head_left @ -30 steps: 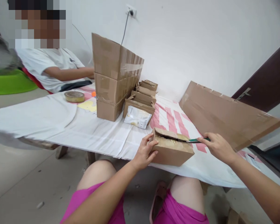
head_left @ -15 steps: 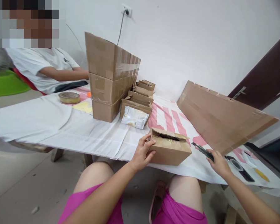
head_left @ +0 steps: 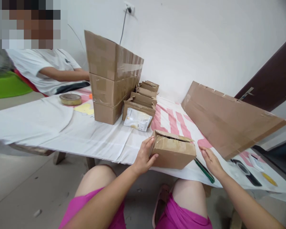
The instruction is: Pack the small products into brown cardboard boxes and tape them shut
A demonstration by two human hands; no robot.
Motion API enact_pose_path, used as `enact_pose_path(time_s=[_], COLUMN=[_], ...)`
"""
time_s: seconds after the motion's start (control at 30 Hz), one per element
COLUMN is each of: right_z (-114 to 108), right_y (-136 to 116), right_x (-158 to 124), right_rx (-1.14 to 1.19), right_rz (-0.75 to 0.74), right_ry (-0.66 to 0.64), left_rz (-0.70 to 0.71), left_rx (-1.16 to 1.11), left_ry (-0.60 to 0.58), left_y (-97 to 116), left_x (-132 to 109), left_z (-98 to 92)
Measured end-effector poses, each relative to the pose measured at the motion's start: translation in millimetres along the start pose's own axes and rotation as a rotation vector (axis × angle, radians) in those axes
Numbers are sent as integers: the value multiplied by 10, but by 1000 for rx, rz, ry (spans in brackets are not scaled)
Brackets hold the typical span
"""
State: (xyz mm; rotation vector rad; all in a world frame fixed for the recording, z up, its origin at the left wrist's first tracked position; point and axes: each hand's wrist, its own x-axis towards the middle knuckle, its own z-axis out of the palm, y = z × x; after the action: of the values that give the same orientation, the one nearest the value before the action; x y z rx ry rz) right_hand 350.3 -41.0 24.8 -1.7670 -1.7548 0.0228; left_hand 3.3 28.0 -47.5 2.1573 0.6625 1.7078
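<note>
A small cardboard box [head_left: 173, 151] with tape across its top lies at the near edge of the white-covered table [head_left: 62, 127]. My left hand [head_left: 144, 156] holds the box's left end, fingers wrapped on it. My right hand [head_left: 211, 160] lies open just right of the box, fingers stretched out and empty. A green-handled knife [head_left: 204, 170] rests on the table beside that hand.
A stack of taped cartons [head_left: 112, 76] stands mid-table with a row of small boxes [head_left: 143, 98] and a white pouch [head_left: 137, 119] beside it. A large flat cardboard sheet [head_left: 228, 119] leans at the right. A tape roll [head_left: 70, 99] lies near another person [head_left: 45, 71] seated far left.
My right hand drew the knife out of the box top, carried it right, and set it down on the table. It now lies open beside the box. The left hand stayed put.
</note>
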Motion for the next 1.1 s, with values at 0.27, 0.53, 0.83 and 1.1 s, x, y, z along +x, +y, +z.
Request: enact_pose_path(time_s=[0.27, 0.53, 0.83, 1.1], right_z=[-87, -113, 66, 77], right_y=[-758, -997, -1179, -1211], right_x=[11, -31, 125, -64], right_rx=[530, -82, -383, -577], right_rz=[-5, -402, -611, -807], right_ry=[-137, -328, -433, -407], left_rz=[-36, 62, 110, -160], left_rx=[-16, -15, -112, -291], left_ry=[-37, 39, -9, -146], left_y=[8, 49, 47, -78], left_x=[-25, -63, -66, -36], left_z=[-45, 20, -70, -152])
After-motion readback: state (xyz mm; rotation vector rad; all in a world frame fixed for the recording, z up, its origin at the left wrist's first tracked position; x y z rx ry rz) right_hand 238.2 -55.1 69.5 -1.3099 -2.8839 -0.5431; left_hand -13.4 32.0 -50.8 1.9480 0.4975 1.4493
